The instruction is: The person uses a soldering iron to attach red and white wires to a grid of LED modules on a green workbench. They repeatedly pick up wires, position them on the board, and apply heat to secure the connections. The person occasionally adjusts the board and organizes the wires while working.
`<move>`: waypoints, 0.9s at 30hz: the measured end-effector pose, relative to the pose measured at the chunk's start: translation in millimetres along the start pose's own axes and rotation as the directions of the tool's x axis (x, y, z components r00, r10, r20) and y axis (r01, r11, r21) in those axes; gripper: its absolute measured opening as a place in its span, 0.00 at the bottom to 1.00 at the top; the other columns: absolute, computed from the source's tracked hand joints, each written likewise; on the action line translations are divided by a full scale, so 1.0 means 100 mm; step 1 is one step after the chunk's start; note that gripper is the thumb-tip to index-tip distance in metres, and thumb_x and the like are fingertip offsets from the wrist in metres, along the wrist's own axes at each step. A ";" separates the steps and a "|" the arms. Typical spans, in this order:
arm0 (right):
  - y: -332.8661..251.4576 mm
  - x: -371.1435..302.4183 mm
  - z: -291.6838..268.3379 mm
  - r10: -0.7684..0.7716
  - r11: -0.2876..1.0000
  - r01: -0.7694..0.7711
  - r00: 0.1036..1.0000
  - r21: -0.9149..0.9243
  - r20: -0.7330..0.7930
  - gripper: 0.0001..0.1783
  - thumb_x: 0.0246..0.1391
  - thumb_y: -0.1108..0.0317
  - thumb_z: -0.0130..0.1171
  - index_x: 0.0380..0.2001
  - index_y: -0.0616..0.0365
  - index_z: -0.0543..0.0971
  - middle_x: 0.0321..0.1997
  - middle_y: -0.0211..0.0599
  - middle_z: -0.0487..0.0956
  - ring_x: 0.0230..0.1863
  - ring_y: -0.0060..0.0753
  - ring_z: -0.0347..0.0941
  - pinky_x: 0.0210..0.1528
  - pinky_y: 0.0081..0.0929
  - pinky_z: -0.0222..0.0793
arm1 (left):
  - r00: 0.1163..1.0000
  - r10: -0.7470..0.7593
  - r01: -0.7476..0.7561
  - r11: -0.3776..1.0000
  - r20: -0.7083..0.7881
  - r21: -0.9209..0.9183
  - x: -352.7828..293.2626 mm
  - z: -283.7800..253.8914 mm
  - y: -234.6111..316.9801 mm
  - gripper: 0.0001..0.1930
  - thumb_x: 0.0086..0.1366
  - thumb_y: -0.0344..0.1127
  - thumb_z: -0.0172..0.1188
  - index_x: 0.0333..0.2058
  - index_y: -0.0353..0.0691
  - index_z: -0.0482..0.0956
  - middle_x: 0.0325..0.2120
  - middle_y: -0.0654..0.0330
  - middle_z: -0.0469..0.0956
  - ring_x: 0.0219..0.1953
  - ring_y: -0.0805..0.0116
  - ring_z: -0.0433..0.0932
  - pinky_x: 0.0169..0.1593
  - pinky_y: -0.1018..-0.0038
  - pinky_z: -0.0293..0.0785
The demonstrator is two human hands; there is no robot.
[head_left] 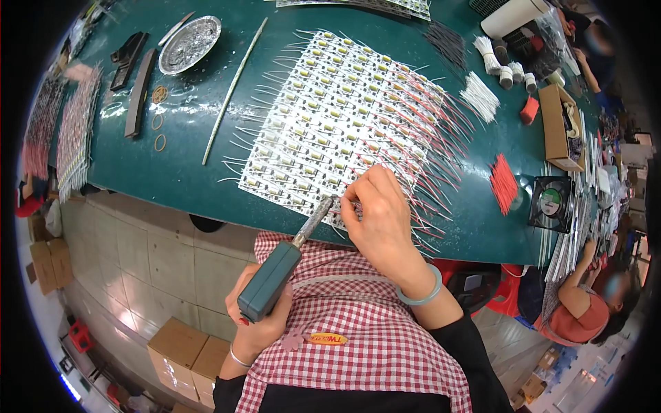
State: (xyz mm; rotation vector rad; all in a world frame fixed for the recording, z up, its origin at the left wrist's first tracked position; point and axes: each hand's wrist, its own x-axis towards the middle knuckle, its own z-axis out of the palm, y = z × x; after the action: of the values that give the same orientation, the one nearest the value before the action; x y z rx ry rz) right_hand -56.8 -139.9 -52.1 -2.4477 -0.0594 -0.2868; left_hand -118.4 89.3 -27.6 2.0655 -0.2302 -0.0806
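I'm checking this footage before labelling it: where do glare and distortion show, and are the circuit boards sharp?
Head view: whitish glare patches on the green table around the dark bar; head view: the table's front edge curves and the image corners go black; head view: the circuit boards look fairly sharp.

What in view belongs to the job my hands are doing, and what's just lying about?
Belongs:
Green tool, held in your left hand
Circuit boards, at its tip and under your right hand
Red wires on the boards
Red bundle, probably, by matching colour

Seemingly lying about:
Rubber bands
Dark bar
Cardboard boxes on the floor
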 end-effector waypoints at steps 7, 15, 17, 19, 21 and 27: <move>-0.02 0.03 -0.03 0.011 1.000 -0.010 0.999 -0.008 0.043 0.05 0.47 0.77 0.62 0.26 0.63 0.75 0.35 0.43 0.70 0.40 0.48 0.68 0.40 0.41 0.66 | 0.999 -0.033 0.033 0.999 0.009 -0.009 0.03 -0.02 0.07 0.12 0.50 0.19 0.66 0.36 0.29 0.81 0.34 0.50 0.80 0.31 0.59 0.82 0.35 0.71 0.77; -0.05 0.05 -0.04 0.012 1.000 -0.012 1.000 -0.029 0.016 0.06 0.44 0.80 0.64 0.25 0.63 0.76 0.32 0.41 0.71 0.38 0.45 0.70 0.39 0.38 0.69 | 0.996 -0.085 0.084 0.996 -0.026 -0.033 -0.08 -0.08 -0.01 0.11 0.52 0.21 0.67 0.37 0.29 0.82 0.33 0.51 0.80 0.31 0.61 0.81 0.34 0.72 0.77; -0.03 0.05 -0.05 0.007 1.000 -0.006 1.000 -0.024 0.020 0.06 0.44 0.79 0.63 0.25 0.63 0.75 0.33 0.42 0.70 0.38 0.46 0.70 0.39 0.39 0.68 | 0.995 -0.098 0.097 0.994 -0.033 -0.042 -0.08 -0.08 -0.01 0.12 0.53 0.21 0.67 0.37 0.29 0.82 0.33 0.51 0.80 0.31 0.62 0.81 0.34 0.72 0.76; -0.02 0.04 -0.03 0.004 1.000 -0.003 0.999 -0.008 0.032 0.05 0.45 0.78 0.62 0.26 0.63 0.75 0.35 0.44 0.70 0.39 0.48 0.68 0.39 0.41 0.67 | 0.994 -0.103 0.101 0.994 -0.040 -0.046 -0.08 -0.07 -0.02 0.12 0.53 0.22 0.67 0.38 0.29 0.82 0.32 0.52 0.80 0.30 0.63 0.80 0.33 0.72 0.76; -0.01 0.04 -0.02 0.008 1.000 -0.008 1.000 0.006 0.029 0.05 0.45 0.78 0.62 0.26 0.63 0.75 0.34 0.44 0.70 0.39 0.48 0.68 0.39 0.41 0.67 | 0.994 -0.100 0.098 0.994 -0.048 -0.048 -0.07 -0.05 -0.02 0.12 0.52 0.21 0.67 0.38 0.29 0.82 0.32 0.52 0.79 0.29 0.63 0.80 0.32 0.73 0.76; 0.00 0.03 -0.01 0.011 1.000 -0.012 1.000 0.009 0.018 0.05 0.45 0.78 0.62 0.26 0.63 0.75 0.35 0.44 0.70 0.39 0.49 0.68 0.39 0.41 0.67 | 0.999 -0.044 0.045 0.999 -0.023 0.016 -0.01 -0.05 0.03 0.12 0.51 0.20 0.66 0.36 0.29 0.81 0.32 0.52 0.79 0.28 0.62 0.80 0.31 0.72 0.75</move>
State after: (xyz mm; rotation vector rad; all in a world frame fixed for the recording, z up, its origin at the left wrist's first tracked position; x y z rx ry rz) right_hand -54.5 -140.9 -50.9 -2.4409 -0.0545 -0.2584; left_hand -119.6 92.0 -22.5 2.0875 -0.1719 -0.0829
